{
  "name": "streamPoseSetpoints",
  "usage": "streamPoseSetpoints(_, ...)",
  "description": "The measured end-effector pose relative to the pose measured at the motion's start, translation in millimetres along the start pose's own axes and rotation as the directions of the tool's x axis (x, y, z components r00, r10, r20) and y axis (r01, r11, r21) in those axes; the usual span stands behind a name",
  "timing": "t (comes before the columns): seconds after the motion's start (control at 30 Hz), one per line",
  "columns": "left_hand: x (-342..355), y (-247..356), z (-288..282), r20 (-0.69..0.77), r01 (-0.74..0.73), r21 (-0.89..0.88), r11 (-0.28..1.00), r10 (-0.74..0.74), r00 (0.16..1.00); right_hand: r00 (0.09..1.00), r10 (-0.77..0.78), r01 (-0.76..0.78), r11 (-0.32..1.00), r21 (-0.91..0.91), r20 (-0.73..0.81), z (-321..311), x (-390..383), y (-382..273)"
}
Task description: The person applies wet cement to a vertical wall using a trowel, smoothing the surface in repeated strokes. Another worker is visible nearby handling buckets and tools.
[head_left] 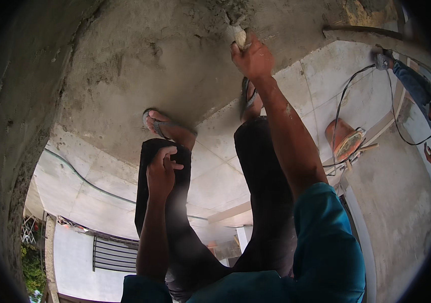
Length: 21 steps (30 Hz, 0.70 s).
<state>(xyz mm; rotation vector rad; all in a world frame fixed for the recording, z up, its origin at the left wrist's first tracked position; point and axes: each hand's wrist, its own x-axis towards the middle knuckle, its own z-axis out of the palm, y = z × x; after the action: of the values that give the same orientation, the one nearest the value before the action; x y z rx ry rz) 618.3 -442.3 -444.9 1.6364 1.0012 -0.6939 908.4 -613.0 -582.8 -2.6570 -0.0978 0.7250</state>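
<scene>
My right hand (256, 58) is wrapped round the pale handle of a trowel (240, 36), arm stretched far forward. The trowel's metal end reaches into lumpy wet mortar (233, 12) at the top edge, and its blade is mostly hidden there. Beneath it spreads a rough grey cement surface (124, 65), on which my sandalled feet stand. My left hand (162, 171) hangs over my left knee, holding nothing, with the thumb and some fingers apart and loosely bent.
An orange bucket (340, 135) lies tipped at the right, beside black cables (344, 98). A board (369, 34) stands behind it. Another person's jeans-clad leg (412, 78) shows at the far right. A rough wall (28, 101) rises on the left, near a thin hose (86, 180) across pale tiles.
</scene>
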Motion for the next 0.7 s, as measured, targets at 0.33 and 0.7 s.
streamPoseSetpoints(0.33,13,22,-18,0.006,0.089,-0.089,0.992,-0.088,0.996,0.726,0.653,-0.5,0.288,0.817,0.214,77,-110,103)
streamPoseSetpoints(0.7,24,35,-22,-0.054,-0.067,0.125,0.99,0.074,0.996,0.759,0.488,-0.52,0.055,0.853,0.431,105,6,-58)
